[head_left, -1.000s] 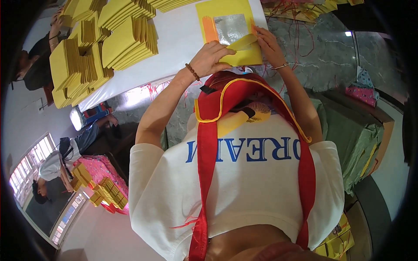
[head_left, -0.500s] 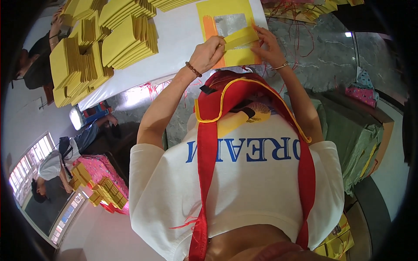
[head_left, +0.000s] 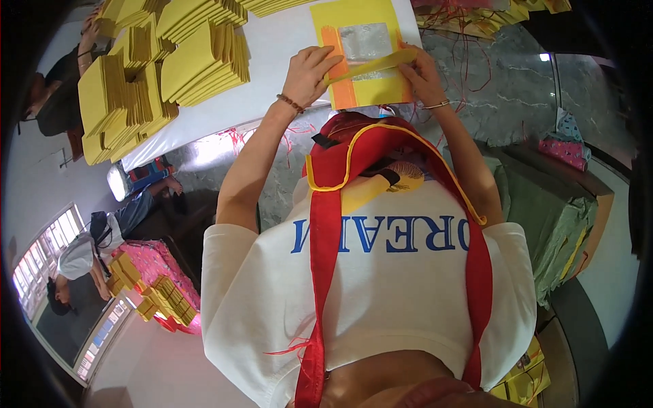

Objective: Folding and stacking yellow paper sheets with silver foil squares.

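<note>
A yellow paper sheet (head_left: pixel 377 15) lies at the table's near edge, with orange bands (head_left: pixel 330 42) along its left side and a silver foil patch (head_left: pixel 367 42) in its middle. Across it runs a narrow folded yellow paper strip (head_left: pixel 371 67), lifted and slanting up to the right. My left hand (head_left: pixel 307 76) pinches the strip's left end near the thumb, its fingers over the orange bands. At the other end, my right hand (head_left: pixel 423 77) grips the strip between thumb and fingers. Part of the foil is hidden under the strip.
Stacks of folded yellow paper (head_left: pixel 204 64) cover the left of the white table (head_left: pixel 275 51). Red strings (head_left: pixel 469 64) hang to the right. A green wrapped bundle (head_left: pixel 544 211) stands at my right. Two other people are at the left, one beside yellow bundles (head_left: pixel 166 299).
My left hand has shifted left and opened out more over the orange bands. The strip has turned narrower and tilted, and my right hand has moved slightly.
</note>
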Motion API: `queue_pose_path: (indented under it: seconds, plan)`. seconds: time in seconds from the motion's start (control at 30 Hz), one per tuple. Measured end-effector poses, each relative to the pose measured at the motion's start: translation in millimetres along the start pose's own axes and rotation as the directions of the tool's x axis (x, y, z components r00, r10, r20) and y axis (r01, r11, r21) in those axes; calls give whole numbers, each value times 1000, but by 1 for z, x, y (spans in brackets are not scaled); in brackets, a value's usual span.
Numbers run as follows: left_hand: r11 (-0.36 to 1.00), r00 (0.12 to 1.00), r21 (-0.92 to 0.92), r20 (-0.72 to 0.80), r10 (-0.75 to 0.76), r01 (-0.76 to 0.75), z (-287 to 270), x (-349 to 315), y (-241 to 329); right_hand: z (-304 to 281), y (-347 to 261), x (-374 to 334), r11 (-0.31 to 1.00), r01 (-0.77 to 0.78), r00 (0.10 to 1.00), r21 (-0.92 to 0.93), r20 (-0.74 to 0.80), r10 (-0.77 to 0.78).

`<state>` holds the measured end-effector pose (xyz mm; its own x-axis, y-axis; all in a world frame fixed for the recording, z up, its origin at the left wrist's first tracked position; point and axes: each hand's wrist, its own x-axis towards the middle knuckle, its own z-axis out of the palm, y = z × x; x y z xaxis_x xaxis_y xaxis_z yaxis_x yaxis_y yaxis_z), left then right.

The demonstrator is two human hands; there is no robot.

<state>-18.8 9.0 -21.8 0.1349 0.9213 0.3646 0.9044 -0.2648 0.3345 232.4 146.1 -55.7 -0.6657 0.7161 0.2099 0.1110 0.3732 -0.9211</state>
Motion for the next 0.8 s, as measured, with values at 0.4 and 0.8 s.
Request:
queue_pose_path:
  seconds: [0.4, 0.8]
  plan:
    - [986, 992, 147, -96, 87, -73, -29, 3, 21, -9, -33, 3, 648, 355, 912, -673, 99, -398]
    - [919, 957, -269, 57, -284, 289, -13, -13, 25, 3, -23, -12, 950, 53, 988, -307, 154, -5]
